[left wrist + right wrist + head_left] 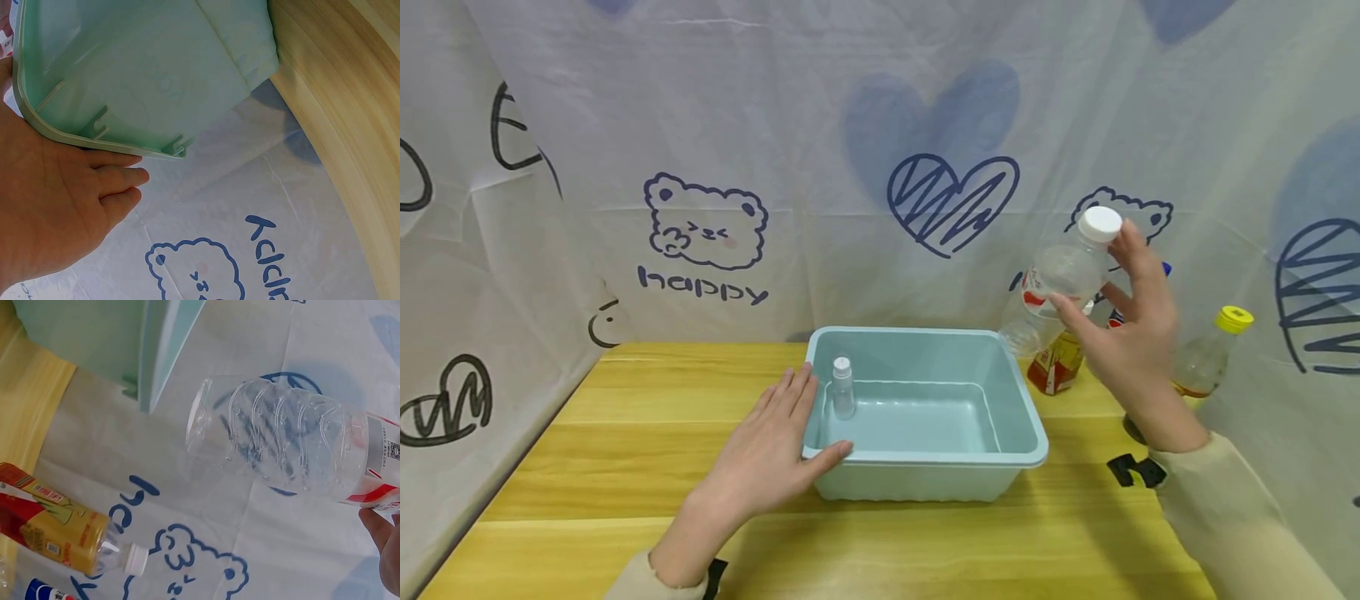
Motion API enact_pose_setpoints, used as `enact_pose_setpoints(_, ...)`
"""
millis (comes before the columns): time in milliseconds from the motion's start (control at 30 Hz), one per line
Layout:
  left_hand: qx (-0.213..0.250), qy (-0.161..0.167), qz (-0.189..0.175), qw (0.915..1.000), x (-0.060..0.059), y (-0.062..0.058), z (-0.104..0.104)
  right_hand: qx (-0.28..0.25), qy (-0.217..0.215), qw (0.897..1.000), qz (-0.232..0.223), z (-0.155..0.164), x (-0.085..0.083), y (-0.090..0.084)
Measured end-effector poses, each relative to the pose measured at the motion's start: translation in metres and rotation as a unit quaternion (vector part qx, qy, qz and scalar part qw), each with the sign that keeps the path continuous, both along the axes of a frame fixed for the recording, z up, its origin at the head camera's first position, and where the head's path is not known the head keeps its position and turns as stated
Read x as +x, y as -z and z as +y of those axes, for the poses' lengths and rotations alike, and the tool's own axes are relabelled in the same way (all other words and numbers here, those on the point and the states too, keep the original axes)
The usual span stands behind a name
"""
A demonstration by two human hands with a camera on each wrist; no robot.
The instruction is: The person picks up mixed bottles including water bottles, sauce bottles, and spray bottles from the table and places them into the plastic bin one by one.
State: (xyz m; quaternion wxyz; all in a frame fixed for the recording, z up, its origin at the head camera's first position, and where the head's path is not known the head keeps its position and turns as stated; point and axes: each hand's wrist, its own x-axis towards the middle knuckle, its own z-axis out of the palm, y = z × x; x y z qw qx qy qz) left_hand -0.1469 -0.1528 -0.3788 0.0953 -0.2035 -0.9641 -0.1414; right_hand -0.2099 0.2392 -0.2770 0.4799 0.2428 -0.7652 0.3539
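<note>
My right hand (1135,333) grips a clear plastic bottle (1067,271) with a white cap and a red-and-white label, thumb on one side and fingers on the other. It is raised and tilted, its base close to the right back corner of a light-blue plastic bin (925,458). In the right wrist view the ribbed lower half of the bottle (281,431) looks see-through. My left hand (771,446) rests with straight fingers along the bin's left rim, thumb over the front rim. A small clear bottle with a white cap (842,392) stands inside, at the left.
Right of the bin are a yellow-labelled bottle (62,525), a blue-capped bottle (40,590) and a yellow-capped bottle (1232,321). The bin sits on a wooden table (625,467). A white printed curtain (820,250) hangs behind.
</note>
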Motion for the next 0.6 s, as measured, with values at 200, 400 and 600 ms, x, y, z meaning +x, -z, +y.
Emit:
enact_pose_setpoints(200,0.001,-0.001,0.000,1.0000,0.001,0.000,0.000,0.009,-0.027,1.000,0.011,-0.012,-0.004,-0.005)
enact_pose_setpoints(400,0.000,-0.001,-0.001,1.0000,0.001,0.000,0.000,0.019,-0.044,0.999,-0.004,-0.023,-0.006,-0.008)
enact_pose_setpoints(600,0.000,-0.002,0.002,1.0000,0.001,0.000,0.000,0.022,-0.069,0.997,-0.007,-0.038,-0.013,-0.007)
